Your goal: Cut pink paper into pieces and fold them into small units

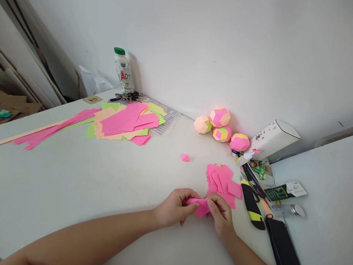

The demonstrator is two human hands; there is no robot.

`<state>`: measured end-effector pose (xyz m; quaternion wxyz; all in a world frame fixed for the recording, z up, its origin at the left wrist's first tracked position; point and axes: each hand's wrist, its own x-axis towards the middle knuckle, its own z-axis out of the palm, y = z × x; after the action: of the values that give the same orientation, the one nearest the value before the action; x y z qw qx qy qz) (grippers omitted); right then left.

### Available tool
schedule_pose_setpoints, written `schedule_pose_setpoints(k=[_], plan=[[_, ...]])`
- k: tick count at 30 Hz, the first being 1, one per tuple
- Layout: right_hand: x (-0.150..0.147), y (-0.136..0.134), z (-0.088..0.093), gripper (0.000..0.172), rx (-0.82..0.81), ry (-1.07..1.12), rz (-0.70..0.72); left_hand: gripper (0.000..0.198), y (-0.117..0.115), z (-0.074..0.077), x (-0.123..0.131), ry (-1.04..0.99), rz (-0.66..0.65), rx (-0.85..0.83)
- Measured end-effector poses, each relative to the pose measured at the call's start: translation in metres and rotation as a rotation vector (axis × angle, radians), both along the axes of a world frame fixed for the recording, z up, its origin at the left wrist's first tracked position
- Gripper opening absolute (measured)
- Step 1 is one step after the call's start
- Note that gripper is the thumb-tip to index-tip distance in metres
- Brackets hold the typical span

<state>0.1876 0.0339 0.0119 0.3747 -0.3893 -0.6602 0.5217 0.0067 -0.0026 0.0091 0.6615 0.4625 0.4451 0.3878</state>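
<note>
Between my two hands is a folded piece of pink paper (201, 210). My left hand (177, 208) pinches its left side with thumb and fingers. On the right edge, my right hand (220, 214) grips the same paper. A loose pile of pink paper pieces (221, 181) lies just beyond my right hand. Farther out on the table sits a small pink folded paper shape (184, 157). Several paper balls in pink, peach, yellow and green, one of them a pink and yellow ball (219, 117), are grouped near the wall.
Mixed coloured paper sheets (124, 120) and long paper strips (57, 127) lie at the far left. Behind them are keys (127, 96) and a white bottle (124, 72). To the right are a black and yellow cutter (252, 205), a green tube (285, 191) and a black phone (281, 243).
</note>
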Motion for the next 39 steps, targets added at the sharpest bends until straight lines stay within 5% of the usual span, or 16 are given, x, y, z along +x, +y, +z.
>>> schedule_pose_setpoints(k=[7,26,39], plan=[[-0.0030,0.0021,-0.0001,0.012,0.149,-0.069,0.048,0.027,0.0019,0.0010,0.0000,-0.014,-0.027,0.010],[-0.0022,-0.0015,-0.0079,0.019,0.045,-0.112,-0.010,0.043,0.0039,-0.0024,0.0001,-0.076,0.120,-0.078],[-0.0024,-0.0002,-0.0026,0.024,0.085,-0.161,0.047,0.042,0.0029,-0.0016,0.0005,-0.047,0.082,-0.075]])
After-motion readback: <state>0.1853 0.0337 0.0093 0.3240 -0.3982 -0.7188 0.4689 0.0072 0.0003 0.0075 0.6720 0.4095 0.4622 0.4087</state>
